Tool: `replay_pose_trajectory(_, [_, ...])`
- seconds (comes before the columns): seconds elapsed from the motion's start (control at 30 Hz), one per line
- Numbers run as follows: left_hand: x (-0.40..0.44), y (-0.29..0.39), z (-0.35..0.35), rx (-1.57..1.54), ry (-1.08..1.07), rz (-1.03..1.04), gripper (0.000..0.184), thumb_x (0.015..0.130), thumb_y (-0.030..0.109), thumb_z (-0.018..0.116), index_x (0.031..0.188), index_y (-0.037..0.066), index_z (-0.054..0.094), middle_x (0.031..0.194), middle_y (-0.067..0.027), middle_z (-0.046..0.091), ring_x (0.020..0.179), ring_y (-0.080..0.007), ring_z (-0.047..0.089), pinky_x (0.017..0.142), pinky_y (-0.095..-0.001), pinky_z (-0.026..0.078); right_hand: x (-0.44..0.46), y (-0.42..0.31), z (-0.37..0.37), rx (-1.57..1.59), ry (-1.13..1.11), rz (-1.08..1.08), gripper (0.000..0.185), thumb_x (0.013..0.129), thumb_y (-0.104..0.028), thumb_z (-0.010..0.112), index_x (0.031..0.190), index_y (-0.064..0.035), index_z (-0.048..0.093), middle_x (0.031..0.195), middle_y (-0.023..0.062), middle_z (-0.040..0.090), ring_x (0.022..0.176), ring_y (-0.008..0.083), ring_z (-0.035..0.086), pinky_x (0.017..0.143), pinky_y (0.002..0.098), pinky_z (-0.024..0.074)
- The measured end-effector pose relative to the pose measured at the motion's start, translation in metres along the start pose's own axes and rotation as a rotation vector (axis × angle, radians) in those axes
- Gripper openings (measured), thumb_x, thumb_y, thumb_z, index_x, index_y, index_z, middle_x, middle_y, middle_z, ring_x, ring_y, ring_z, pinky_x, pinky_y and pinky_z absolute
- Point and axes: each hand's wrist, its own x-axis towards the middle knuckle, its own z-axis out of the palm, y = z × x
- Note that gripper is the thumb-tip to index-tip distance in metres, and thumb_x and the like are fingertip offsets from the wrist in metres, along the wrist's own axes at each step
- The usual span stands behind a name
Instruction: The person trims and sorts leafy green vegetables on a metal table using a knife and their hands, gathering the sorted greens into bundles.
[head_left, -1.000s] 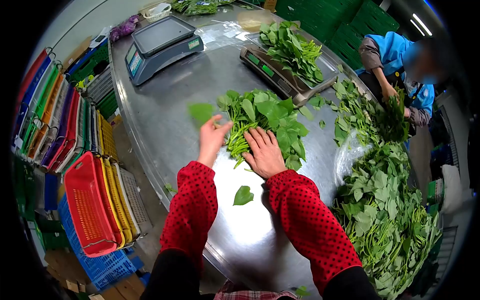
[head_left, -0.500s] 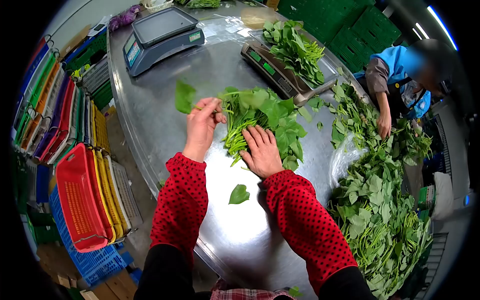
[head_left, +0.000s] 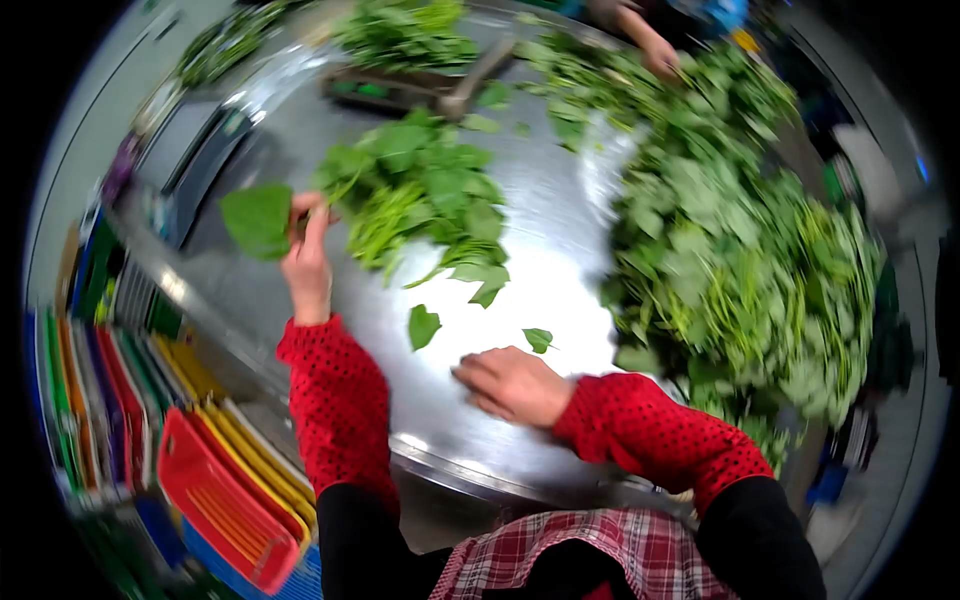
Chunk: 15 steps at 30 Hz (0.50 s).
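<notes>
My left hand is closed in a pinch on a broad green leaf, held up left of a bunch of leafy greens. The bunch lies on the metal table with its pale green stems toward me; neither hand touches it. My right hand is low over the table in front of the bunch, slightly blurred, with loosely bent fingers and nothing visible in them. Two loose leaves lie near it, one leaf to the upper left and a smaller leaf just above.
A large heap of leafy greens covers the table's right side, beside clear plastic. Another person's hand is at its far end. Scales bearing greens stand at the back. Stacked baskets are at lower left.
My right hand has left the bunch and come back toward me. My left hand still has the leaf, now farther from the bunch. The view has turned right and down.
</notes>
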Motion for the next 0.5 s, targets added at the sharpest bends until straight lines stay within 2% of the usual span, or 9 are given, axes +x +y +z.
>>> replay_pose_trajectory(0.1, [-0.023, -0.008, 0.026, 0.202, -0.342, 0.292, 0.007, 0.089, 0.002, 0.058, 0.095, -0.002, 0.061, 0.089, -0.0021, 0.060, 0.079, -0.0124, 0.055, 0.074, -0.0245, 0.045, -0.121, -0.024, -0.021, 0.047, 0.077, 0.127, 0.036, 0.084, -0.021, 0.066, 0.114, -0.0027, 0.060, 0.101, 0.0149, 0.062, 0.087, 0.0325, 0.063, 0.076, 0.0416, 0.0525])
replay_pose_trajectory(0.17, [-0.067, -0.002, 0.046, 0.154, -0.401, 0.023, 0.010, 0.087, 0.002, 0.059, 0.096, -0.002, 0.061, 0.088, -0.0025, 0.061, 0.079, -0.0121, 0.056, 0.070, -0.0251, 0.046, -0.202, -0.052, -0.040, 0.032, 0.124, 0.357, 0.031, 0.084, -0.021, 0.066, 0.110, -0.0039, 0.063, 0.093, 0.0135, 0.064, 0.083, 0.0317, 0.064, 0.072, 0.0415, 0.0532])
replay_pose_trajectory(0.23, [-0.117, -0.008, 0.052, 0.322, -0.338, -0.017, 0.010, 0.083, -0.001, 0.059, 0.092, -0.004, 0.060, 0.081, -0.0056, 0.059, 0.073, -0.0147, 0.055, 0.068, -0.0275, 0.046, -0.271, -0.078, -0.062, -0.035, 0.177, 0.652, 0.028, 0.083, -0.021, 0.067, 0.107, -0.0051, 0.064, 0.089, 0.0127, 0.065, 0.082, 0.0313, 0.064, 0.071, 0.0415, 0.0530])
replay_pose_trajectory(0.27, [-0.135, 0.008, 0.061, 0.486, -0.354, 0.123, 0.009, 0.082, -0.001, 0.060, 0.090, -0.003, 0.060, 0.081, -0.0065, 0.060, 0.073, -0.0176, 0.056, 0.069, -0.0294, 0.047, -0.301, -0.095, -0.068, -0.064, 0.198, 0.800, 0.027, 0.083, -0.021, 0.067, 0.106, -0.0055, 0.065, 0.089, 0.0126, 0.065, 0.082, 0.0316, 0.064, 0.071, 0.0415, 0.0526])
replay_pose_trajectory(0.3, [-0.149, 0.003, 0.056, 0.744, -0.343, -0.081, 0.007, 0.082, 0.001, 0.061, 0.088, -0.003, 0.060, 0.083, -0.0088, 0.061, 0.075, -0.0213, 0.057, 0.071, -0.0323, 0.048, -0.327, -0.104, -0.063, -0.108, 0.314, 0.912, 0.027, 0.083, -0.021, 0.068, 0.104, -0.0052, 0.065, 0.090, 0.0131, 0.064, 0.082, 0.0324, 0.063, 0.071, 0.0414, 0.0522])
replay_pose_trajectory(0.33, [-0.156, 0.009, 0.073, 0.746, -0.376, -0.062, 0.007, 0.082, 0.001, 0.061, 0.088, -0.003, 0.060, 0.083, -0.0088, 0.061, 0.075, -0.0213, 0.057, 0.071, -0.0323, 0.048, -0.345, -0.111, -0.060, -0.147, 0.426, 1.007, 0.026, 0.082, -0.020, 0.069, 0.103, -0.0049, 0.065, 0.091, 0.0136, 0.064, 0.082, 0.0332, 0.063, 0.071, 0.0414, 0.0517])
replay_pose_trajectory(0.4, [-0.179, 0.024, 0.095, 0.745, -0.124, -0.173, 0.011, 0.083, 0.006, 0.063, 0.088, -0.003, 0.060, 0.083, -0.0116, 0.063, 0.076, -0.0238, 0.059, 0.071, -0.0352, 0.047, -0.365, -0.125, -0.052, -0.164, 0.527, 1.154, 0.028, 0.079, -0.020, 0.072, 0.102, -0.0041, 0.066, 0.098, 0.0132, 0.064, 0.088, 0.0333, 0.063, 0.075, 0.0390, 0.0516])
replay_pose_trajectory(0.47, [-0.222, 0.024, 0.113, 0.632, -0.424, -0.400, 0.012, 0.084, 0.006, 0.059, 0.095, 0.000, 0.060, 0.085, -0.0146, 0.062, 0.078, -0.0280, 0.058, 0.071, -0.0412, 0.045, -0.370, -0.129, -0.042, -0.103, 0.593, 1.208, 0.030, 0.078, -0.020, 0.072, 0.103, -0.0042, 0.066, 0.100, 0.0132, 0.064, 0.092, 0.0332, 0.062, 0.078, 0.0391, 0.0512])
replay_pose_trajectory(0.5, [-0.243, 0.056, 0.140, 0.791, -0.579, -0.126, 0.014, 0.082, 0.008, 0.059, 0.092, 0.000, 0.063, 0.083, -0.0170, 0.061, 0.079, -0.0389, 0.057, 0.071, -0.0455, 0.046, -0.374, -0.127, -0.032, -0.153, 0.585, 1.183, 0.032, 0.077, -0.020, 0.073, 0.104, -0.0046, 0.066, 0.102, 0.0131, 0.064, 0.094, 0.0333, 0.062, 0.080, 0.0410, 0.0505])
